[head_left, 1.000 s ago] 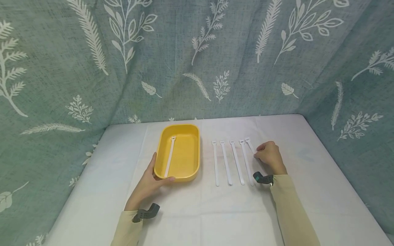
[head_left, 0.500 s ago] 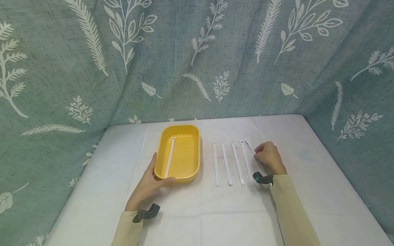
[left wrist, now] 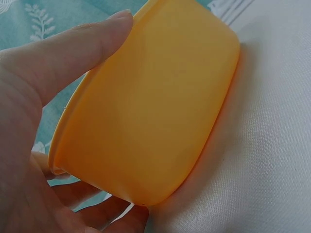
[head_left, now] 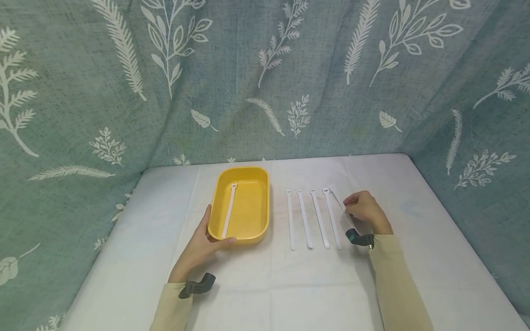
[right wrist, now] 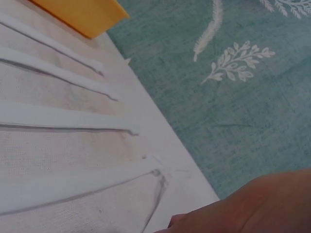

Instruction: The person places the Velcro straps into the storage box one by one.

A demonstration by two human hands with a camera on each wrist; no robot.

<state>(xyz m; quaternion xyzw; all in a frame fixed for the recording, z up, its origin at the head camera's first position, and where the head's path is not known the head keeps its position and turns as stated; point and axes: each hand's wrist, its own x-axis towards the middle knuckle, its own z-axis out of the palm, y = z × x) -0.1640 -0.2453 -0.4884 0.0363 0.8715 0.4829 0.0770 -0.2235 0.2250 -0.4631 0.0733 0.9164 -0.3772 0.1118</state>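
Observation:
My left hand [head_left: 200, 252] grips the near left corner of a yellow plastic tray [head_left: 253, 207], thumb along the near rim and fingers around the left side. In the left wrist view, the thumb [left wrist: 92, 43] lies at the rim of the tray [left wrist: 150, 107]. One white cable tie [head_left: 229, 209] with a slotted head lies inside it. At the right end of the row, my right hand [head_left: 367, 211] pinches another white cable tie [head_left: 337, 197] by its strap. The head of that tie is close to the neighbouring cable tie [head_left: 332, 218]; its lower part is mostly hidden by the hand.
Several white cable ties [head_left: 305, 219] lie side by side between the tray and my right hand, heads away from me. A white cloth [head_left: 269, 294] covers the table. Green leaf-patterned fabric [head_left: 232, 82] hangs behind the table and along its sides.
My right hand and wrist have shifted slightly right, and the pinched cable tie's strap has swung a little right with them. The left hand and tray stay in place.

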